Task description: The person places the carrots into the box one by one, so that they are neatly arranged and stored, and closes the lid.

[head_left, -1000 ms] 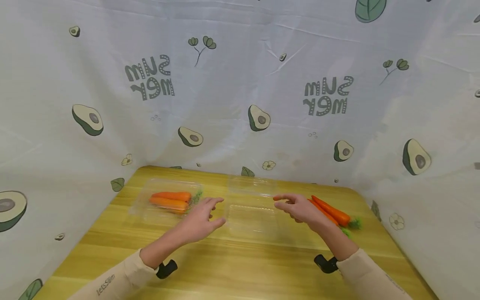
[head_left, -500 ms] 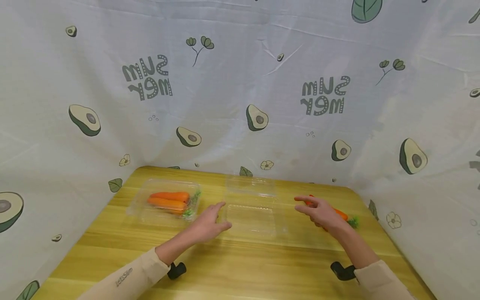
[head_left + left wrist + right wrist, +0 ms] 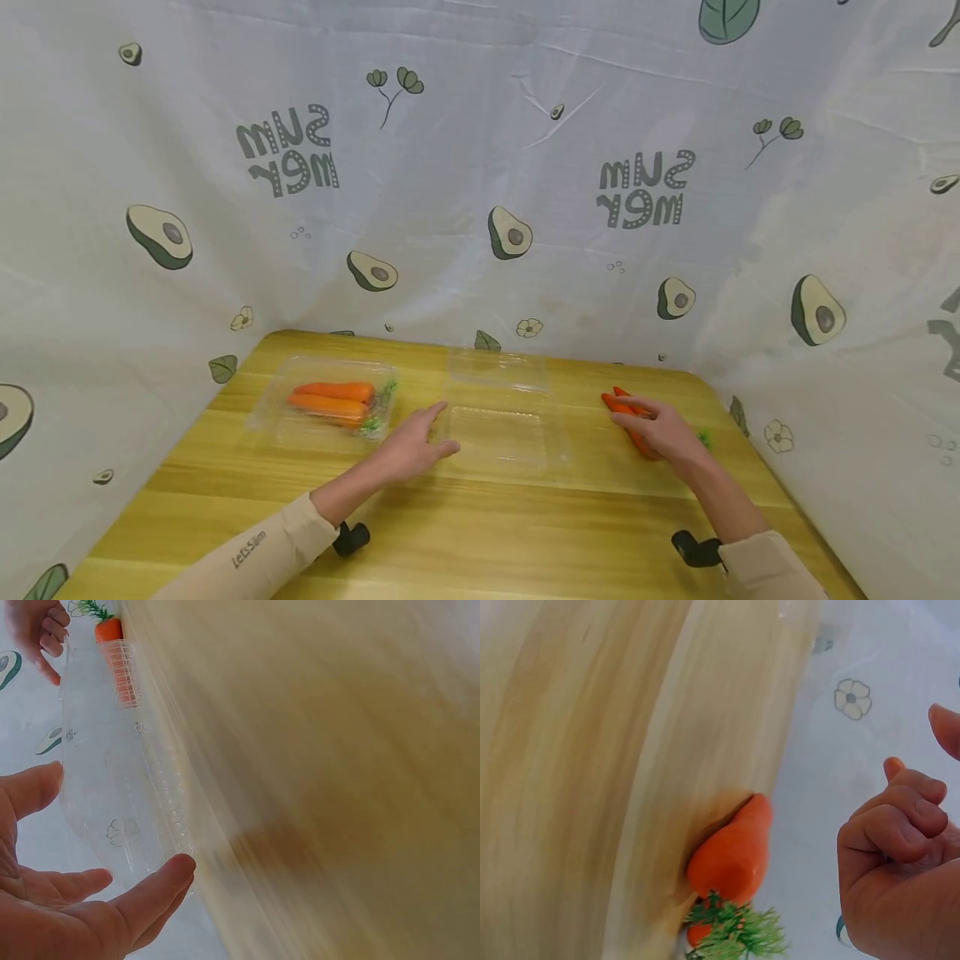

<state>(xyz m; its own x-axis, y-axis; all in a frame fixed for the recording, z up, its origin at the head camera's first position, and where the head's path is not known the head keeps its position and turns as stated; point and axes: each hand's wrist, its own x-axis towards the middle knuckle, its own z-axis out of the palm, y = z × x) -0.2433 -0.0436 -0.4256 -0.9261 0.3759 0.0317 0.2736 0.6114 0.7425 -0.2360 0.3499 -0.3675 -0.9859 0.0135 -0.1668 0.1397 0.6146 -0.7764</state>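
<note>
In the head view my left hand (image 3: 411,448) reaches to the left edge of an opened clear plastic clamshell container (image 3: 497,412), thumb and fingers spread apart. The left wrist view shows those fingertips right at the wall of the clear container (image 3: 97,772). On the right side of the table, my right hand (image 3: 666,432) hovers over orange toy carrots (image 3: 617,406) with green tops, partly hiding them. Seen from the right wrist, a carrot (image 3: 731,859) lies on the wood; the right hand (image 3: 900,847) has its thumb apart and several fingers bent, with nothing gripped.
At the left stands another clear container (image 3: 300,363) with orange carrots (image 3: 330,406) inside. The wooden table (image 3: 480,533) meets a pale avocado-printed sheet (image 3: 450,192) at the back and sides.
My right hand has moved right from the empty container's edge to over the right-hand carrots. The left hand has shifted slightly right, closer to the empty container.
</note>
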